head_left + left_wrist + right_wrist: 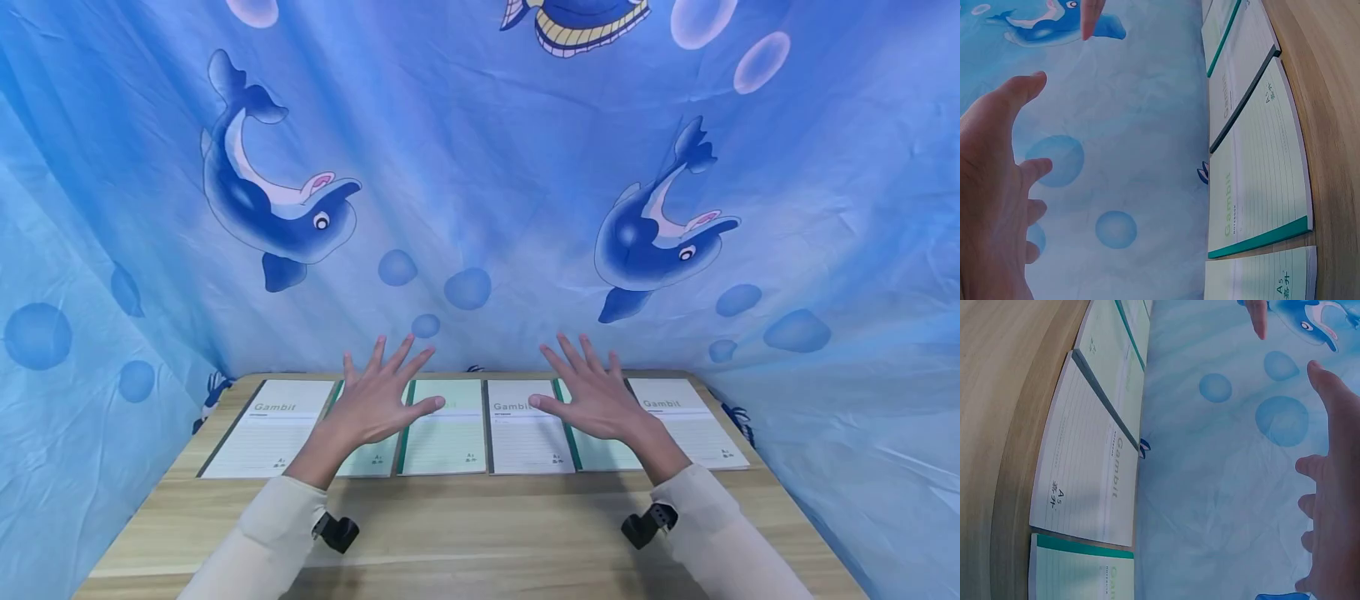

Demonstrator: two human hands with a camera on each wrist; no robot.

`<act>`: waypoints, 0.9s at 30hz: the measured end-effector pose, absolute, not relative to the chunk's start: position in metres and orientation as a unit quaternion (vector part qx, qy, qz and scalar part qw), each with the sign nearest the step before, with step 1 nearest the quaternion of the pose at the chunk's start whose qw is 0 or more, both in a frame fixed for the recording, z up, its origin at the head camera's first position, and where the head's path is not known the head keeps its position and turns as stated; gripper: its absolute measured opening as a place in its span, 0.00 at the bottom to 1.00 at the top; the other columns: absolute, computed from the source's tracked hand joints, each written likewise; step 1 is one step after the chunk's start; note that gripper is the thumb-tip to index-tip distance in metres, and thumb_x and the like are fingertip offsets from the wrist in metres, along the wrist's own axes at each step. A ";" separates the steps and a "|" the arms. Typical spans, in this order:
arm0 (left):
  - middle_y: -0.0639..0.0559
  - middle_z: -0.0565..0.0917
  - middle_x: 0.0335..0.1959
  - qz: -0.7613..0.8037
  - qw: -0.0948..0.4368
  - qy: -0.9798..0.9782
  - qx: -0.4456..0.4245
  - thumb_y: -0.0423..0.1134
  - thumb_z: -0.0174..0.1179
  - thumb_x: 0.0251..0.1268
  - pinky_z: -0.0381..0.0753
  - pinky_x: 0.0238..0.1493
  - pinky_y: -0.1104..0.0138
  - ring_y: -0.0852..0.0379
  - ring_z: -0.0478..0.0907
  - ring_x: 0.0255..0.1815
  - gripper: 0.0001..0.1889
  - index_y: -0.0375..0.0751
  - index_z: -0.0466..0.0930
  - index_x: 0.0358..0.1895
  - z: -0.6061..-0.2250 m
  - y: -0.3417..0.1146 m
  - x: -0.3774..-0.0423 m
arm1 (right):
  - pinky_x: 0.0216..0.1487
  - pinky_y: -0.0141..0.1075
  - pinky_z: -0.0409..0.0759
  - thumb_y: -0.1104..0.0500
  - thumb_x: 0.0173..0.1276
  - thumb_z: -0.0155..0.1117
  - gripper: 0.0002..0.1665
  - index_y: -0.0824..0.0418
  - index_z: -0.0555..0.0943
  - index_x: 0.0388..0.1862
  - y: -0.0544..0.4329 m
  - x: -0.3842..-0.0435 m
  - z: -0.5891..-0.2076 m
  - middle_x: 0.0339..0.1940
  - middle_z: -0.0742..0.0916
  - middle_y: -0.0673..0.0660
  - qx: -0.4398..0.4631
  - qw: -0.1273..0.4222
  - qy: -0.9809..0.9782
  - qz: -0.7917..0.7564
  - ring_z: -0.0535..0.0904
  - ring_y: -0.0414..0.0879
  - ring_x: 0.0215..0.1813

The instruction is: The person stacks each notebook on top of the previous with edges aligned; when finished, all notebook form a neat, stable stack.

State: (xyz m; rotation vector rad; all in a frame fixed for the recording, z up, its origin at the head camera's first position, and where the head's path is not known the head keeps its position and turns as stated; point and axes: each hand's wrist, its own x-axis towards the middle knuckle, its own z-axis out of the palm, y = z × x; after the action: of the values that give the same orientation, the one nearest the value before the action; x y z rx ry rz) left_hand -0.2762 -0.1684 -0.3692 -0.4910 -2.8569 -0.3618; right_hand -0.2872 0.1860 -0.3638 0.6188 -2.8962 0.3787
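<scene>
Across the table (480, 537), six notebooks (442, 442) point lengthwise toward the curtain (480, 167).

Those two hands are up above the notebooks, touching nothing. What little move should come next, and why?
Probably lower the right hand to the rightmost notebook. Both it and the left hand hover, spread and holding nothing, and that notebook has no neighbour on its outer side, so it may be easier to grip there.
</scene>
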 end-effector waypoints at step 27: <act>0.40 0.55 0.85 -0.266 0.070 -0.955 -0.114 0.70 0.48 0.73 0.48 0.80 0.29 0.33 0.46 0.86 0.41 0.53 0.58 0.82 -0.430 -0.190 -0.266 | 0.84 0.63 0.54 0.34 0.74 0.58 0.49 0.45 0.52 0.86 0.143 -0.297 -0.420 0.87 0.58 0.54 0.233 0.001 -0.909 0.346 0.51 0.56 0.87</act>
State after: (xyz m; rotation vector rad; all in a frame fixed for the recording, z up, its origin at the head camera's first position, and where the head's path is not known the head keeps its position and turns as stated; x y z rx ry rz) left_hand -0.2656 -0.1905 -0.4305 -0.3419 -2.8726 -0.7991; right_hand -0.2969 0.1428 -0.4204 0.7316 -2.8530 1.0877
